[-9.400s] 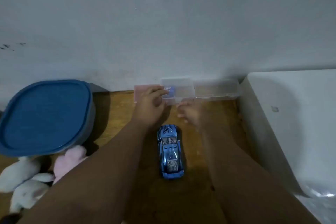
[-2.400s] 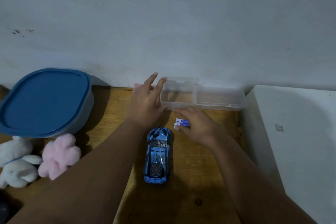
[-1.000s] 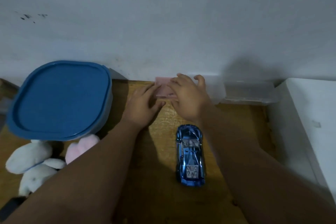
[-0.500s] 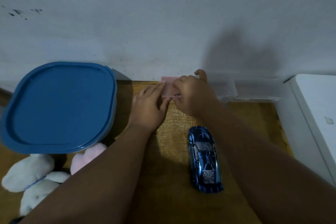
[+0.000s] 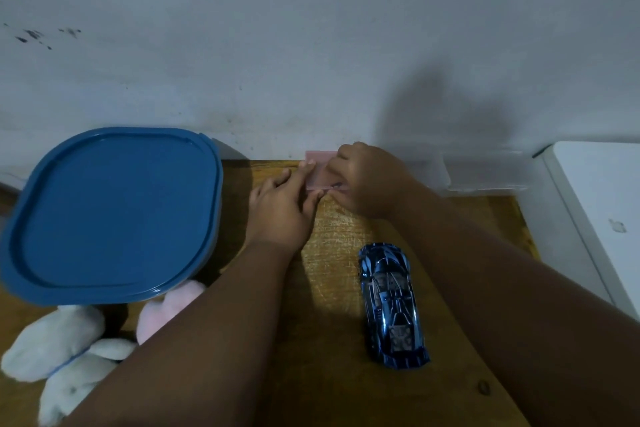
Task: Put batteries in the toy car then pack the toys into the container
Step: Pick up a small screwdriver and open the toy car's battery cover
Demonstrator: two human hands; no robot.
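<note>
Head view: my left hand (image 5: 282,215) and right hand (image 5: 367,180) pinch a pink box (image 5: 320,168) at twelve o'clock; toy car (image 5: 393,305) sits untouched on the counter (image 5: 332,374), container (image 5: 107,215) lidded — packing remains.

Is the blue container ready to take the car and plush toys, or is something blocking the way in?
Its blue lid is on, covering the container's opening. The toy car and plush toys sit outside on the table.
</note>
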